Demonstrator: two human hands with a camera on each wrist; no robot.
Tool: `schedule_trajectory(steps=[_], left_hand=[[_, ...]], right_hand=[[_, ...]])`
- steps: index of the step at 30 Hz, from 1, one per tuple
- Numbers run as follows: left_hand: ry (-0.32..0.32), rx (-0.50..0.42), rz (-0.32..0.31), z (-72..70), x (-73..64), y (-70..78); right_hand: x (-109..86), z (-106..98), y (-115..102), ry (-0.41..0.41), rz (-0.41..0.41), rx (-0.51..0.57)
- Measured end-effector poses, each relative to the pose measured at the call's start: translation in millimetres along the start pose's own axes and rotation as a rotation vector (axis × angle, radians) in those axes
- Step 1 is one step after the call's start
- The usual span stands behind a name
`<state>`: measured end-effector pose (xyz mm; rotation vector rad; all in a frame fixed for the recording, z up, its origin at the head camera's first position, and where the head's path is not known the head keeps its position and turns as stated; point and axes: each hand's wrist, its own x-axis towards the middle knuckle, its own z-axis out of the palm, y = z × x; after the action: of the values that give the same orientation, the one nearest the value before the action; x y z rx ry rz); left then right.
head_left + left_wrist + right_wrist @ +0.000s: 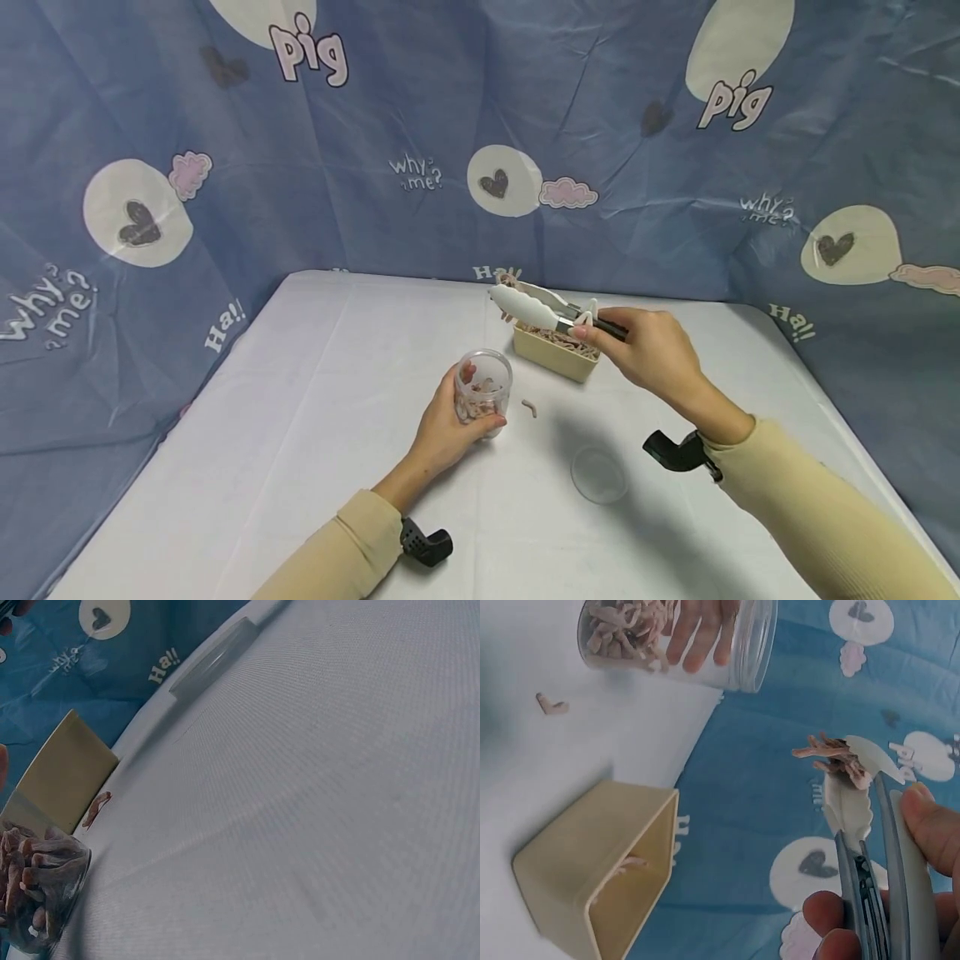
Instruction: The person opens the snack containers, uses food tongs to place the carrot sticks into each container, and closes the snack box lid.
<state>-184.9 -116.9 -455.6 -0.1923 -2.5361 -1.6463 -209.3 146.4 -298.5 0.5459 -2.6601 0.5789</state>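
In the head view my left hand (442, 429) grips a clear plastic jar (483, 387) around its side, its mouth uncovered. Brownish-pink, stick-like dried pieces (41, 881) fill its lower part. My right hand (652, 346) holds a pair of tongs (536, 308) with white tips above a cream box (555, 354). A clump of the same pieces (836, 759) is pinched between the tong tips, as the right wrist view shows. More pieces lie inside the box.
One loose piece (529, 408) lies on the white tabletop (337, 400) between jar and box. Nearer me, a clear round lid (598, 475) lies flat. Blue printed cloth (420, 100) hangs behind and at both sides.
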Motion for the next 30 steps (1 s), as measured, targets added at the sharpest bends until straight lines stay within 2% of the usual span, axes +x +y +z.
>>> schedule_trajectory(steps=[6,16,30], left_hand=[[0.005,0.014,0.011,-0.1,-0.1,0.0],[0.003,0.034,-0.008,0.8,-2.4,-0.6],[0.007,0.014,0.022,-0.4,-2.7,0.9]], right_hand=[[-3.3,3,-6,0.016,-0.043,0.034],[-8.8,11,-12,-0.009,-0.042,0.06],[-16.5,18,-19,-0.02,-0.063,0.08]])
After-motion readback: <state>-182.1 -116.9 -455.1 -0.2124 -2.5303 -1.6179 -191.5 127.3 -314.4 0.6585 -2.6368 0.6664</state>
